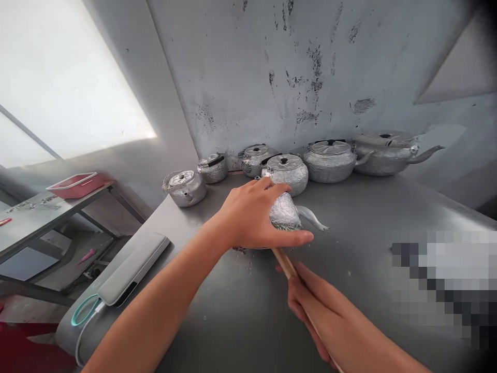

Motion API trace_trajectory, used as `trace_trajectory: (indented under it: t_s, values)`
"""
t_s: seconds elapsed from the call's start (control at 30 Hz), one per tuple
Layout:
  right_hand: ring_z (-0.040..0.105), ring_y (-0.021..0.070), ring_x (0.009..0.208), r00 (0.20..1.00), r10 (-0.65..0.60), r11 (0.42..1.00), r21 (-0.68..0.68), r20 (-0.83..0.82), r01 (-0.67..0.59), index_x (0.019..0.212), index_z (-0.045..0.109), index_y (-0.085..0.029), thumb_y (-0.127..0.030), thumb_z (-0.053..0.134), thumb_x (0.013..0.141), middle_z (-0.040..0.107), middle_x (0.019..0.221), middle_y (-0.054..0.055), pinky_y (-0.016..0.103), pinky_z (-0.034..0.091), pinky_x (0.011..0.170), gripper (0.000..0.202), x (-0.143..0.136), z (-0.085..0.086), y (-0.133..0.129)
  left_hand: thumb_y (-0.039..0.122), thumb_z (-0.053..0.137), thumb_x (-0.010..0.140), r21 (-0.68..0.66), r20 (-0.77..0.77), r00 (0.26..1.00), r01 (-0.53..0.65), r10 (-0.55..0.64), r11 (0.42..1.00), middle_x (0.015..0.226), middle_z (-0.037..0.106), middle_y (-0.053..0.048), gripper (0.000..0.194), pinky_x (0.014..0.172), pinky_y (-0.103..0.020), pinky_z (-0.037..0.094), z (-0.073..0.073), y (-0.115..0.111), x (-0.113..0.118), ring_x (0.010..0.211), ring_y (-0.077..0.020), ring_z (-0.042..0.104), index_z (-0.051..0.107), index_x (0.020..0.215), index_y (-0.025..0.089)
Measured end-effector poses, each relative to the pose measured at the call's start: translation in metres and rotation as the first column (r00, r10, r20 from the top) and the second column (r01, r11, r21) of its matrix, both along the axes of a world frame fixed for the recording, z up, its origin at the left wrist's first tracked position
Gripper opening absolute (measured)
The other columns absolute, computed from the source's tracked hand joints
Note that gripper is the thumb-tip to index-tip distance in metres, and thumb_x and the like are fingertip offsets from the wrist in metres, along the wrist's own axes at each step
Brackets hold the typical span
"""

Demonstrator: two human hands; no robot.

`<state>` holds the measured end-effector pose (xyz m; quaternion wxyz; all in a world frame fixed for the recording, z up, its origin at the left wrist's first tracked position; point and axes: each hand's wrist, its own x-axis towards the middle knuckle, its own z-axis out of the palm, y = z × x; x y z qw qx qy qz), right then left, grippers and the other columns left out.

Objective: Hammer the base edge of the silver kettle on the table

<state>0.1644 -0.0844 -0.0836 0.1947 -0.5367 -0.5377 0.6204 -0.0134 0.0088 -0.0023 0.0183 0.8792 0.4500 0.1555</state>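
My left hand (254,215) reaches over a small dented silver kettle (285,210), its fingers along the top and the thumb stretched across the front. The kettle's curved spout (313,217) points right; much of its body is hidden behind the hand. My right hand (306,295) is closed around a pale wooden handle (284,263), which runs up to just below the kettle. A strip of green, bristly-looking pattern (287,227) shows at the kettle's lower edge. Whether it belongs to the handled thing I cannot tell.
Several silver kettles stand along the wall, among them a small one (188,189) at left and a large one (384,155) at right. A grey power bank (134,269) with a cable lies on the grey table (233,331). A pink basket (77,186) sits on a side table.
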Motion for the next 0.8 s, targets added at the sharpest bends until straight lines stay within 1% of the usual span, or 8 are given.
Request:
trace_trajectory:
  t_s: [0.03, 0.1, 0.17, 0.3, 0.4, 0.53, 0.63, 0.8]
  values:
    - [0.034, 0.0103, 0.056, 1.0, 0.018, 1.0, -0.006, 0.006, -0.018, 0.093, 0.049, -0.025, -0.05, 0.024, 0.107, 0.042, 0.078, -0.005, 0.024, 0.035, 0.051, 0.038, 0.0, 0.001, 0.0, 0.084, 0.059, 0.078, -0.001, 0.0, 1.0, 0.0, 0.0, 1.0, 0.132, 0.06, -0.009, 0.091, 0.092, -0.047, 0.05, 0.0, 0.0, 0.0, 0.111, -0.0327, 0.061, 0.053, 0.148, 0.027]
    - [0.031, 0.01, 0.054, 0.999, -0.012, 1.0, -0.02, 0.033, 0.012, 0.092, 0.049, -0.024, -0.045, 0.027, 0.107, 0.042, 0.079, -0.005, 0.024, 0.031, 0.048, 0.034, 0.0, 0.003, 0.0, 0.084, 0.06, 0.078, 0.001, 0.002, 1.0, -0.001, 0.001, 1.0, 0.133, 0.059, -0.009, 0.091, 0.093, -0.048, 0.05, 0.0, 0.0, 0.0, 0.112, -0.0328, 0.06, 0.053, 0.147, 0.026]
    - [0.033, 0.0108, 0.058, 0.998, -0.07, 0.997, -0.042, 0.0, 0.07, 0.099, 0.05, -0.025, -0.048, 0.028, 0.106, 0.042, 0.081, -0.005, 0.023, 0.034, 0.05, 0.032, 0.0, 0.002, 0.0, 0.084, 0.06, 0.078, 0.004, 0.005, 1.0, 0.001, -0.001, 1.0, 0.134, 0.059, -0.009, 0.091, 0.093, -0.047, 0.05, 0.0, 0.0, 0.001, 0.113, -0.0328, 0.06, 0.053, 0.147, 0.026]
    - [0.035, 0.012, 0.058, 0.999, 0.018, 0.998, -0.067, 0.035, -0.015, 0.121, 0.046, -0.029, -0.053, 0.026, 0.106, 0.042, 0.078, -0.005, 0.023, 0.037, 0.05, 0.034, 0.003, -0.006, -0.003, 0.084, 0.06, 0.078, 0.002, 0.002, 1.0, 0.002, -0.002, 1.0, 0.132, 0.06, -0.009, 0.091, 0.091, -0.046, 0.05, 0.0, -0.001, 0.0, 0.111, -0.0326, 0.061, 0.053, 0.147, 0.026]
    - [0.035, 0.0117, 0.056, 0.999, 0.039, 0.997, -0.065, 0.025, -0.038, 0.126, 0.046, -0.028, -0.052, 0.025, 0.107, 0.042, 0.077, -0.005, 0.022, 0.037, 0.048, 0.038, 0.003, -0.008, -0.004, 0.085, 0.059, 0.077, 0.0, -0.003, 1.0, -0.003, 0.003, 1.0, 0.131, 0.06, -0.009, 0.091, 0.091, -0.046, 0.05, 0.0, -0.001, 0.0, 0.11, -0.0323, 0.061, 0.053, 0.147, 0.027]
    - [0.042, 0.0121, 0.049, 0.996, 0.092, 0.996, -0.011, -0.006, -0.092, 0.113, 0.056, -0.024, -0.054, 0.036, 0.103, 0.047, 0.071, -0.004, 0.023, 0.039, 0.043, 0.038, 0.004, -0.003, -0.002, 0.085, 0.058, 0.078, -0.003, -0.008, 1.0, -0.004, 0.004, 1.0, 0.133, 0.059, -0.01, 0.091, 0.091, -0.046, 0.05, 0.0, -0.001, 0.001, 0.111, -0.0323, 0.061, 0.053, 0.147, 0.027]
    - [0.045, 0.0128, 0.047, 0.995, 0.103, 0.994, 0.037, -0.008, -0.103, 0.099, 0.059, -0.024, -0.052, 0.042, 0.102, 0.051, 0.062, -0.003, 0.025, 0.041, 0.045, 0.033, 0.003, -0.001, 0.0, 0.086, 0.057, 0.077, 0.002, -0.011, 1.0, -0.009, 0.009, 1.0, 0.133, 0.059, -0.01, 0.092, 0.09, -0.046, 0.05, 0.0, 0.0, 0.001, 0.11, -0.0321, 0.061, 0.053, 0.147, 0.026]
    - [0.049, 0.0139, 0.051, 0.998, 0.069, 0.989, 0.127, 0.006, -0.07, 0.087, 0.056, -0.025, -0.049, 0.035, 0.105, 0.051, 0.056, -0.003, 0.026, 0.043, 0.052, 0.037, 0.001, -0.005, 0.0, 0.087, 0.057, 0.077, 0.005, -0.021, 1.0, -0.012, 0.012, 1.0, 0.134, 0.059, -0.011, 0.093, 0.089, -0.046, 0.05, 0.001, -0.001, 0.001, 0.112, -0.0331, 0.061, 0.053, 0.147, 0.026]
